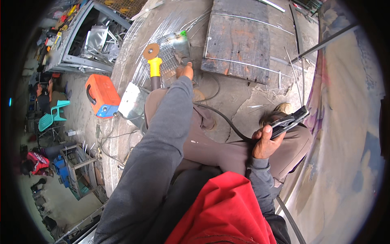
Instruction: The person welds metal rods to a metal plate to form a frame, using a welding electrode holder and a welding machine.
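My right hand (266, 143) is wrapped round a black electrode holder (289, 121), held over my right knee, with a thick black cable (227, 122) trailing from it. Thin rods rise near the holder's jaws; whether one is clamped there I cannot tell. Stretched forward, my left hand (185, 71) is closed at the lower edge of a shiny metal sheet (180, 44) with a green sticker. What its fingers hold is hidden. Left of that hand stands a yellow and black angle grinder (155, 67) with a brown disc, beside wire mesh (165, 57).
An orange and blue welding machine (102, 96) sits at left, near another shiny sheet (132, 101). A worn wooden board (237, 44) lies ahead with thin metal rods across it. A metal frame (75, 42) holds scrap at far left. A fabric curtain (341, 122) hangs along the right.
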The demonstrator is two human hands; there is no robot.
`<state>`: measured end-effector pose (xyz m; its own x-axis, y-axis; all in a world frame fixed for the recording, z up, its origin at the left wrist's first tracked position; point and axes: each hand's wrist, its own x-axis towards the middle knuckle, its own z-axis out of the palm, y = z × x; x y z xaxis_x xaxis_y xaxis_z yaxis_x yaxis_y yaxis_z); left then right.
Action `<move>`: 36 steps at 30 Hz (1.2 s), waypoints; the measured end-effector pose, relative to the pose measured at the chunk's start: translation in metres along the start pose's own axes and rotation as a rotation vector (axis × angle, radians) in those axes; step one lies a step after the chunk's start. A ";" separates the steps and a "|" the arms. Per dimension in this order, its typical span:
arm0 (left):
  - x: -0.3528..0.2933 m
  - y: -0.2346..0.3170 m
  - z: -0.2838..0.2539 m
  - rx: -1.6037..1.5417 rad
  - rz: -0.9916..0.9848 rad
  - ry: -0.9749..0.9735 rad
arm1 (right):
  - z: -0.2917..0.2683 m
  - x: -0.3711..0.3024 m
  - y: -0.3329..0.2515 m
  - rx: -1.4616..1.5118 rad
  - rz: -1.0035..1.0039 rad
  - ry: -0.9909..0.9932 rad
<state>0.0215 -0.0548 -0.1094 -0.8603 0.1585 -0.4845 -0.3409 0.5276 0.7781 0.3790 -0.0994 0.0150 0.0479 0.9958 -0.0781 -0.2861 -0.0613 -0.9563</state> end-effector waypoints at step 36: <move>-0.224 0.391 -0.004 0.162 1.359 -0.669 | -0.034 0.013 -0.020 0.061 0.016 0.274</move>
<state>0.0796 0.1128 0.3050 -0.1387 0.8973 0.4191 0.6249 -0.2491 0.7399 0.4175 -0.0876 0.0240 0.2975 0.9387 -0.1743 -0.3460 -0.0641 -0.9361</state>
